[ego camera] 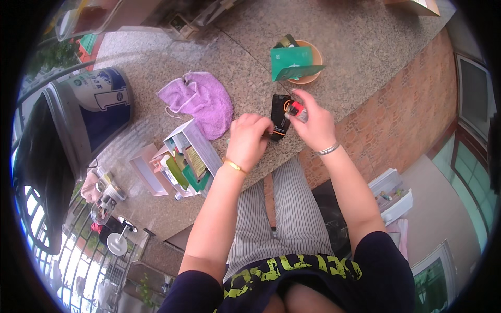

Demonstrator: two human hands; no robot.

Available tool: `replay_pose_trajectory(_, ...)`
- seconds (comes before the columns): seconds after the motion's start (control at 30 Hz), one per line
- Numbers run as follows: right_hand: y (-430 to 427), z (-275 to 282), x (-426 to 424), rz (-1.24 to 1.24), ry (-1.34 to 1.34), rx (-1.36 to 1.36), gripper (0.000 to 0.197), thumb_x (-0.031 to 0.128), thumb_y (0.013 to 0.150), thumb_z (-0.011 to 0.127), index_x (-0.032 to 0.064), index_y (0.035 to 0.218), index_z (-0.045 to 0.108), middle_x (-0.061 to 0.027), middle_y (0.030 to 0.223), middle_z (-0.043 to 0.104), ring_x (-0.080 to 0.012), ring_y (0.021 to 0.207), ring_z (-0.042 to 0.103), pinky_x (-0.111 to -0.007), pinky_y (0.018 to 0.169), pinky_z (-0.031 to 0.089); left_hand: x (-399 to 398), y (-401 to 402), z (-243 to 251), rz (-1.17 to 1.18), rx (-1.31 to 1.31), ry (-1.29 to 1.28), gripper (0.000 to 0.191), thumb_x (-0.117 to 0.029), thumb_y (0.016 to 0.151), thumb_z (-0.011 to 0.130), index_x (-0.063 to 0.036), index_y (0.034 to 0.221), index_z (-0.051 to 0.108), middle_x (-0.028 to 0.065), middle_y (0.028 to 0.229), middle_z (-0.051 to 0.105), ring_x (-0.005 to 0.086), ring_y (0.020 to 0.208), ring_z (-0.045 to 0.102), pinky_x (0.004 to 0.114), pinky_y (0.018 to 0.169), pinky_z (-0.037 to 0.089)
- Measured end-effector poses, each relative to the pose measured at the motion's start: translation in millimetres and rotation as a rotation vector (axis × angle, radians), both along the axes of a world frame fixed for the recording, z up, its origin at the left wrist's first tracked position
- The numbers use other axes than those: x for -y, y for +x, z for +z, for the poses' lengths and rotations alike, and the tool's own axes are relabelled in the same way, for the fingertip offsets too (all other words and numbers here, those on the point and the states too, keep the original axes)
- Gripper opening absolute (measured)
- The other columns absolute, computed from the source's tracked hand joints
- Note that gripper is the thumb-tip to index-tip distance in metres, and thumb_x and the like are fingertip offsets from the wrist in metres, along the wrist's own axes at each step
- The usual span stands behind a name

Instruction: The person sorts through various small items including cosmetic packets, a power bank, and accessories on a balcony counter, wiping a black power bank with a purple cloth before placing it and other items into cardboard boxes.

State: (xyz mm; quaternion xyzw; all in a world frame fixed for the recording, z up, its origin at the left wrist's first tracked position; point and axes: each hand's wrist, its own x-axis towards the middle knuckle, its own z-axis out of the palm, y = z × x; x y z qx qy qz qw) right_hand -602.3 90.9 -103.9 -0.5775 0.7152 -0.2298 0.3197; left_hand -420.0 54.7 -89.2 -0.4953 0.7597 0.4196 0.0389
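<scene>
My right hand point(316, 123) holds a small red and dark item point(298, 111) between thumb and fingers, above the granite counter point(250, 84). Beneath it lies a flat black packet point(278, 111) with orange marks and small print. My left hand point(248, 137) is curled at the packet's lower left edge; its fingertips are partly hidden, so I cannot tell if they grip anything. Beyond the hands, an orange bowl point(318, 58) holds a folded green packet point(291, 58) and a dark packet point(287, 41).
Left of my hands lies a purple cloth point(207, 101). An open white box point(201, 146) full of packets and tubes stands near my left forearm, beside a pale pink box part point(150, 172). Farther left is a large blue-and-white bucket point(105, 105). A round mirror stand point(117, 243) is at lower left.
</scene>
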Motion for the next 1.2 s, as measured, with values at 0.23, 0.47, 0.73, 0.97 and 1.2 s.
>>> replay_pose_trajectory(0.23, 1.9, 10.9, -25.0, -0.452, 0.001, 0.266, 0.031, 0.006, 0.071, 0.071, 0.0057, 0.1, 0.06, -0.01, 0.084, 0.065, -0.0176, 0.074, 0.064, -0.028, 0.068, 0.049, 11.8, -46.7, -6.4, 0.007, -0.007, -0.276, 0.04, -0.004, 0.054, 0.074, -0.0114, 0.09, 0.056, 0.0117, 0.116, 0.046, 0.0356, 0.112, 0.041, 0.045, 0.091, 0.038)
replay_pose_trajectory(0.47, -0.2, 3.6, -42.1, -0.631, 0.004, 0.436, 0.023, 0.005, 0.074, 0.07, 0.0019, 0.095, 0.061, -0.0028, 0.081, 0.064, -0.0078, 0.074, 0.057, -0.023, 0.07, 0.047, 19.0, -45.3, -3.3, -0.031, -0.059, 0.025, 0.047, -0.006, 0.062, 0.074, -0.0064, 0.105, 0.055, 0.0174, 0.097, 0.055, 0.0323, 0.09, 0.058, 0.036, 0.077, 0.047)
replay_pose_trajectory(0.73, -18.8, 10.0, -23.7, -0.85, -0.021, 0.63, 0.012, 0.006, 0.078, 0.069, 0.0005, 0.085, 0.06, 0.002, 0.078, 0.06, -0.0041, 0.069, 0.052, -0.02, 0.064, 0.044, 54.8, -80.2, 48.9, 0.669, -0.775, -0.219, 0.034, -0.003, 0.08, 0.066, -0.0032, 0.109, 0.049, 0.0053, 0.099, 0.055, 0.0128, 0.089, 0.056, 0.025, 0.08, 0.045)
replay_pose_trajectory(0.97, -20.8, 22.3, 2.7, -0.906, -0.076, 0.674, 0.011, 0.007, 0.079, 0.069, 0.0015, 0.084, 0.061, 0.0039, 0.074, 0.058, -0.0021, 0.066, 0.049, -0.019, 0.06, 0.041, 57.9, -103.6, 3.7, 0.756, -0.704, -0.576, 0.032, -0.011, 0.086, 0.061, -0.0036, 0.111, 0.043, 0.0063, 0.097, 0.052, 0.0125, 0.087, 0.053, 0.025, 0.078, 0.043)
replay_pose_trajectory(1.2, -23.6, 19.9, 5.2, -0.921, -0.056, 0.779, 0.011, 0.009, 0.079, 0.069, 0.0049, 0.083, 0.059, 0.0067, 0.063, 0.052, -0.0001, 0.049, 0.04, -0.018, 0.043, 0.031, 87.8, -103.6, 16.2, 0.781, -0.96, -0.48, 0.035, -0.007, 0.084, 0.063, -0.005, 0.112, 0.042, 0.0061, 0.1, 0.049, 0.0126, 0.087, 0.051, 0.024, 0.079, 0.042)
